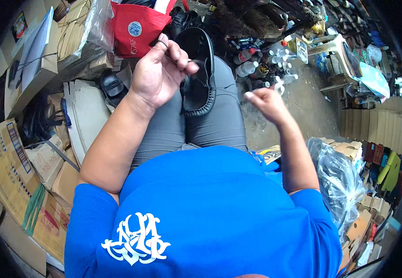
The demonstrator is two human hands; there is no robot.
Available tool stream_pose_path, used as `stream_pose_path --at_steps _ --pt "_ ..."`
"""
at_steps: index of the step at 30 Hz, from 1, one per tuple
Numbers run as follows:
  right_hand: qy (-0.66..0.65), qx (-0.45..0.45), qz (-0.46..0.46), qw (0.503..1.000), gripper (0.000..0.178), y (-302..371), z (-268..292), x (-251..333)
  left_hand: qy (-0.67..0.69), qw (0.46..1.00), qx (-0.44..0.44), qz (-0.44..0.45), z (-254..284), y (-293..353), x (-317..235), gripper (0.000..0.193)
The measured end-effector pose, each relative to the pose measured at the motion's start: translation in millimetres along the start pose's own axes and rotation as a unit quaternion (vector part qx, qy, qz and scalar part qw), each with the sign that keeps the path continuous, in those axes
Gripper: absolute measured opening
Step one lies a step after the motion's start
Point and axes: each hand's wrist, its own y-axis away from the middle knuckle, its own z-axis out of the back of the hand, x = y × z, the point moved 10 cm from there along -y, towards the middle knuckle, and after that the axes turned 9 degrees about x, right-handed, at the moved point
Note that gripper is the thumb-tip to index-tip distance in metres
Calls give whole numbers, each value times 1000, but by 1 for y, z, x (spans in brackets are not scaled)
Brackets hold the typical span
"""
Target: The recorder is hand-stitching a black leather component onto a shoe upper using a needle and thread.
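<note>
A black shoe [197,99] rests on my thighs, its opening facing up and its toe, with a gathered stitched seam, toward me. Thin dark thread [226,89] stretches from the shoe's side toward my right hand [268,103], which is closed in a fist to the right of the shoe. My left hand [161,72] is raised at the shoe's left edge, palm up with curled fingers. A dark strand loops at its fingertips and seems to be thread. A small dark piece by its outer fingers is too blurred to name.
A red bag [138,28] stands beyond my left hand. Several plastic bottles [247,68] crowd the floor ahead, near a white plastic chair [333,48]. Cardboard boxes [25,171] are piled at my left. A clear plastic bag [335,180] lies at my right.
</note>
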Motion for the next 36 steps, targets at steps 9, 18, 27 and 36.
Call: stream_pose_path --at_steps 9,18,27,36 --pt "228 -99 124 961 37 22 -17 -10 -106 993 -33 30 23 1 -11 42" --pt "22 -58 71 996 39 27 -36 -58 -385 912 -4 142 43 28 -62 33" --pt "-413 -62 -42 908 61 25 -41 -89 -855 505 121 -4 -71 62 9 53" --pt "-287 -215 -93 929 44 44 39 -100 -884 431 184 -10 -52 77 56 44"
